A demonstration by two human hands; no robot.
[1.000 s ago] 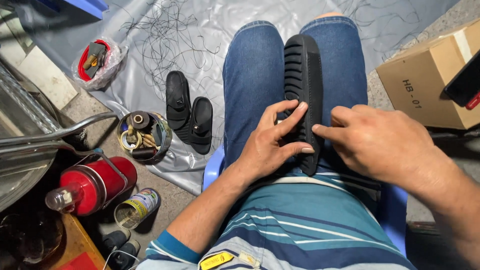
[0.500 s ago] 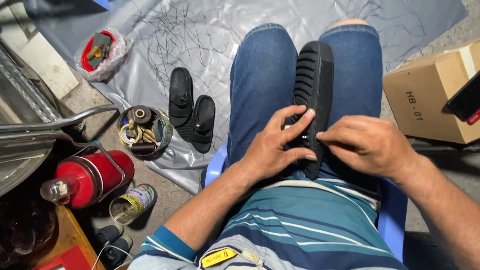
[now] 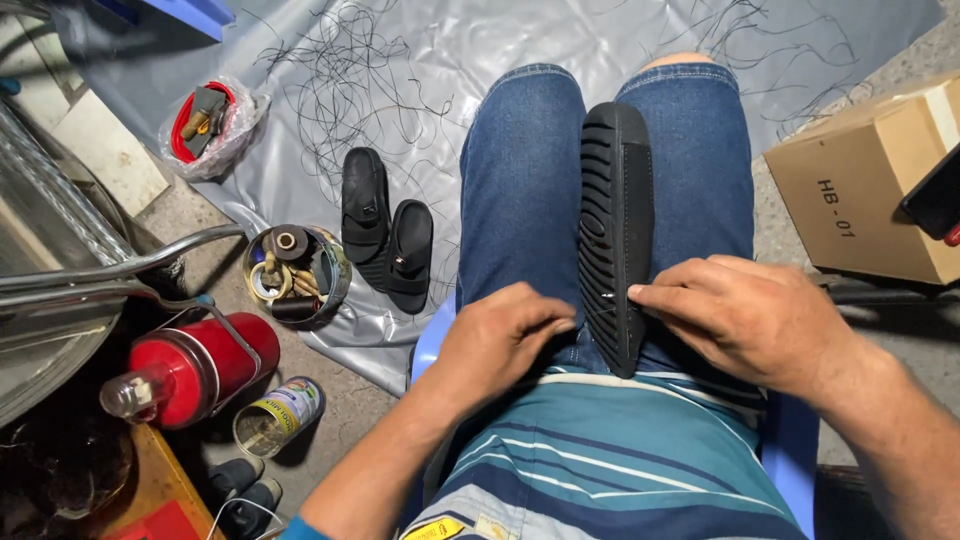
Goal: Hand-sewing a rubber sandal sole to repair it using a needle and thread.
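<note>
A black ribbed shoe sole [image 3: 612,210] stands on edge between my thighs, which are in blue denim shorts [image 3: 520,190]. My right hand [image 3: 745,320] pinches the near part of the sole's edge with its fingertips. My left hand [image 3: 495,345] rests on my left thigh beside the sole with its fingers curled; whether it holds anything small is hidden.
Two black sandals [image 3: 385,230] lie on a grey plastic sheet [image 3: 400,60] strewn with black threads. A round tin of tools [image 3: 292,272], a red gas canister [image 3: 195,365] and a small can [image 3: 275,415] sit at left. A cardboard box [image 3: 860,190] stands at right.
My left hand has let go of the sole and dropped onto my thigh. The sole has turned up onto its edge, and my right hand has shifted to pinch that edge.
</note>
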